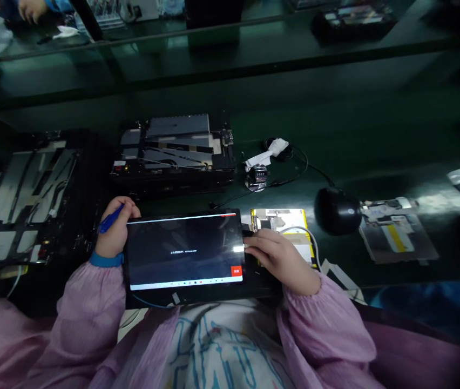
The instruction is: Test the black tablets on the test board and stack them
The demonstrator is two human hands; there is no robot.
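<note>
A tablet point(185, 251) with a lit dark screen, a line of text in the middle and a red button at its lower right lies in front of me. My left hand point(117, 224) closes around its left edge and also holds a blue pen point(110, 218), which points down to the left. At the right edge, the fingers of my right hand point(276, 254) are pinched together on the tablet's side. A small dark piece point(248, 233) shows beside these fingertips; I cannot tell if it is a plug. A white cable point(314, 243) loops out behind this hand.
Opened devices with exposed insides stand behind the tablet point(181, 143) and at the left point(31, 189). A battery part point(278, 219), a black round object point(338, 210), a metal panel point(400, 237) and a small counter point(257, 175) with black cable lie about. Another person's hand point(31, 9) is far back.
</note>
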